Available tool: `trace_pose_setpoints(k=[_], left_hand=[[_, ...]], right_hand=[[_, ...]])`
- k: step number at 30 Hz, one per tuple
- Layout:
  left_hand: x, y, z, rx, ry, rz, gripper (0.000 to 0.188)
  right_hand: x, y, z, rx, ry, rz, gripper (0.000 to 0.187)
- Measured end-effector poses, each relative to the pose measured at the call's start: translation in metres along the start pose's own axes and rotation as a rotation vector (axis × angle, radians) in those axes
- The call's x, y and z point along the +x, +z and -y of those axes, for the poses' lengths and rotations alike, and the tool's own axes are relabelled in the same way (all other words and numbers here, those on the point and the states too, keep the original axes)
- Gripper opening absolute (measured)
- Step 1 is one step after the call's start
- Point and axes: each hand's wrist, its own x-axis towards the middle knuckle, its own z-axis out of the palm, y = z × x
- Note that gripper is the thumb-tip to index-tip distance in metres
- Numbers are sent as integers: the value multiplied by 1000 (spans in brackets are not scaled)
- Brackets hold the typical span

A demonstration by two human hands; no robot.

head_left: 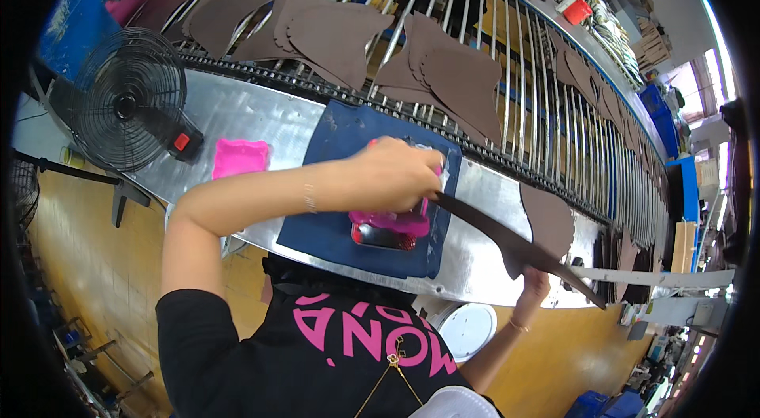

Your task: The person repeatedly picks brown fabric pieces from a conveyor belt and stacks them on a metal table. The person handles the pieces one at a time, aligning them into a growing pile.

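Observation:
My left hand point(396, 172) is closed above a pink wavy-edged tray point(388, 222) on a dark blue mat point(317, 216). What its fingers hold is hidden; they meet the near end of a long brown leather-like piece point(499, 232). That piece is seen nearly edge-on, stretching to the right. With my right hand point(536, 283) I grip its lower edge from below. Under the tray sits a dark, shiny object with a red rim point(384, 237).
A black fan point(127, 105) stands left, beside another pink wavy-edged piece point(240, 158). Beyond the metal table runs a conveyor of metal rods point(518, 74) carrying several brown cut pieces point(455, 74). Another brown piece point(548, 220) lies right, and a white bucket point(469, 331) stands below the table.

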Motion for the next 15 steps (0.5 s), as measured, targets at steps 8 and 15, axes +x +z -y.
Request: trace_pose_setpoints(k=[8,15], left_hand=[[34,-27,11,-350,-24,-346,25],[-58,-68,59,-478,-336,-486,29]], right_hand=[[53,-22,95,308,-94,-3,26],[211,150,146,275,-16,234,35]])
